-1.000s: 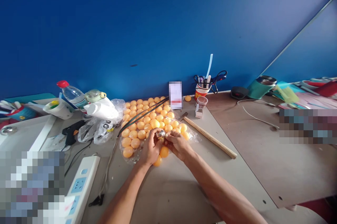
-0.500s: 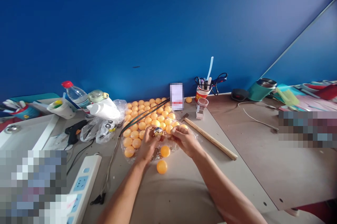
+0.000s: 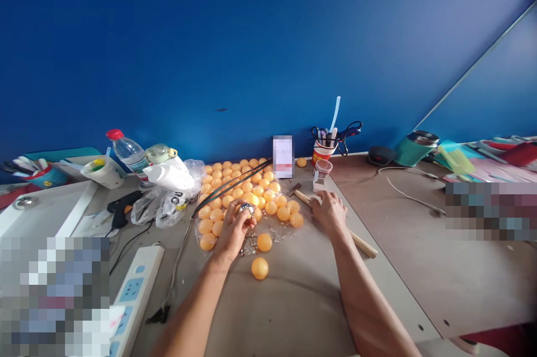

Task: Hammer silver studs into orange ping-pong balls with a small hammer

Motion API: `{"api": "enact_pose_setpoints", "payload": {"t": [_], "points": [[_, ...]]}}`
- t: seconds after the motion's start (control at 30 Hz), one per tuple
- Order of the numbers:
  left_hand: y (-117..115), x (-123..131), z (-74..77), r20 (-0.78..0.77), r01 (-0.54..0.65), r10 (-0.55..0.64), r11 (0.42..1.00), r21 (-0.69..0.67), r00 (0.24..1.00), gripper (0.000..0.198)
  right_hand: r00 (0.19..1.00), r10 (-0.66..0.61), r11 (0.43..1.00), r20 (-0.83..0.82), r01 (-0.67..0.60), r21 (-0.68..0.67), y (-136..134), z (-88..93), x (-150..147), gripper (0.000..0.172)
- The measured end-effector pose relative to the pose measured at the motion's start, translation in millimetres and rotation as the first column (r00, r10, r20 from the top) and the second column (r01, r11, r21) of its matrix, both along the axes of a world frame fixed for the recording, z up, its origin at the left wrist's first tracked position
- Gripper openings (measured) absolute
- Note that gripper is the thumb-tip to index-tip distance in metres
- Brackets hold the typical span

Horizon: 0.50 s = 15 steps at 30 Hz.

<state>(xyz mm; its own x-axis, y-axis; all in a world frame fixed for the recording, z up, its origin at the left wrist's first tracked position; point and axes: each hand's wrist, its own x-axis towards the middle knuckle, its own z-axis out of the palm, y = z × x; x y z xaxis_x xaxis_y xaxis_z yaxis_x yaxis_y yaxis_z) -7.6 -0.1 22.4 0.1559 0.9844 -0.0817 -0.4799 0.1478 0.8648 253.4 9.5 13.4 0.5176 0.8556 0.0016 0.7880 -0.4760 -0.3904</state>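
Note:
My left hand (image 3: 233, 228) is closed around a shiny silver ball (image 3: 246, 210), just above the near edge of a pack of orange ping-pong balls (image 3: 229, 184) in clear plastic film. Over the wooden handle of a hammer (image 3: 364, 246) is my right hand (image 3: 330, 212), palm down with its fingers apart and seemingly holding nothing. Its fingertips are close to a small clear plastic cup (image 3: 323, 168) set on a little clear block. Two loose ping-pong balls, one farther (image 3: 264, 242) and one nearer (image 3: 259, 268), lie in front of the pack.
Left of the pack are a plastic bag (image 3: 157, 208), a water bottle (image 3: 128, 150), a glue gun (image 3: 122, 208) and a power strip (image 3: 136, 292). Against the blue wall stand a phone-like screen (image 3: 283, 156) and a red-white cup of tools (image 3: 323, 151). A green tumbler (image 3: 416, 148) leans farther right.
My right hand has moved right, away from the left hand and the film, to the hammer handle. The left hand still holds the silver ball, shifted slightly left.

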Motion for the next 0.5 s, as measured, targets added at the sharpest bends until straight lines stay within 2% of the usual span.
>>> {"api": "enact_pose_setpoints", "payload": {"t": [0.1,0.2,0.37,0.5], "points": [[1.3,0.7,2.0,0.08,-0.021,0.021,1.0,-0.006,0.997,0.039,0.997,0.067,0.989,0.024,-0.063,-0.135,0.1,-3.0,4.8,0.037],[1.8,3.0,1.7,0.115,-0.036,0.036,0.999,-0.005,0.993,0.05,0.989,0.136,0.975,0.061,-0.123,-0.183,1.7,-6.9,5.6,0.036],[0.2,6.0,-0.5,0.045,-0.029,0.026,0.998,0.05,0.999,0.048,0.978,0.189,0.973,0.091,-0.174,-0.151,3.1,-16.2,4.2,0.032],[-0.6,4.8,-0.6,-0.008,-0.04,0.04,0.998,0.054,0.999,0.045,0.968,0.207,0.978,0.14,-0.206,-0.025,2.5,-17.9,2.1,0.026]]}}
